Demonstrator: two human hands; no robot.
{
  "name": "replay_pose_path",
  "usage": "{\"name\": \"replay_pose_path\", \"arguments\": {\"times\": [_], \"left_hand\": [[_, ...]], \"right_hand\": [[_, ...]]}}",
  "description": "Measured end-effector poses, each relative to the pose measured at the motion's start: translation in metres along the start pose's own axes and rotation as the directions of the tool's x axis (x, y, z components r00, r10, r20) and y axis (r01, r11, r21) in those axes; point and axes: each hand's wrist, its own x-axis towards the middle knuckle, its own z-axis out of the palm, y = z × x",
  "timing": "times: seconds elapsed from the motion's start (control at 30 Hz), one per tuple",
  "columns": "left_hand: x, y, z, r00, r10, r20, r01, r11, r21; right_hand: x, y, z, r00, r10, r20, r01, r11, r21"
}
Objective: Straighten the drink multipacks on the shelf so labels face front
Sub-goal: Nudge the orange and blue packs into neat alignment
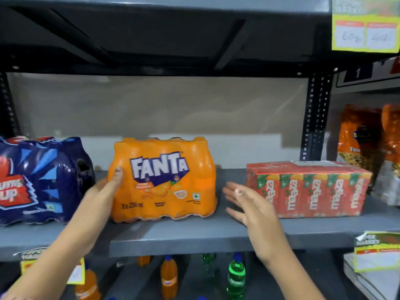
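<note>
An orange Fanta multipack (164,180) stands in the middle of the grey shelf (194,232), its label facing front. My left hand (106,187) lies against its left end, thumb on the front face. My right hand (244,204) hovers open with fingers spread, just right of the pack and apart from it. To the left sits a dark blue Thums Up multipack (41,180), turned slightly. On the right lies a red Maaza carton multipack (307,189), its labels running sideways.
Orange snack bags (368,144) fill the neighbouring bay on the right. Below the shelf stand orange bottles (168,276) and a green bottle (237,276). Yellow price tags (365,29) hang above and at the shelf edges. A perforated upright (313,118) divides the bays.
</note>
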Motion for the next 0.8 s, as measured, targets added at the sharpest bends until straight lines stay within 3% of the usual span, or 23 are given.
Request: {"name": "replay_pose_path", "arguments": {"times": [0.13, 0.27, 0.5, 0.8], "left_hand": [[-0.005, 0.000, 0.028, 0.997, 0.022, 0.072, -0.026, 0.998, 0.059], [-0.005, -0.006, 0.044, 0.999, 0.005, 0.052, -0.008, 0.999, 0.054], [-0.009, -0.010, 0.049, 0.998, 0.030, 0.046, -0.031, 0.999, 0.029], [-0.013, -0.010, 0.045, 0.995, 0.053, 0.080, -0.056, 0.998, 0.038]], "right_hand": [[0.005, -0.001, 0.009, 0.999, 0.032, 0.032, -0.029, 0.994, -0.103], [0.003, 0.000, 0.001, 0.998, 0.030, -0.057, -0.037, 0.992, -0.121], [-0.012, -0.004, 0.002, 0.988, -0.088, -0.126, 0.054, 0.966, -0.252], [-0.018, 0.003, 0.004, 0.970, -0.087, -0.225, 0.036, 0.974, -0.222]]}}
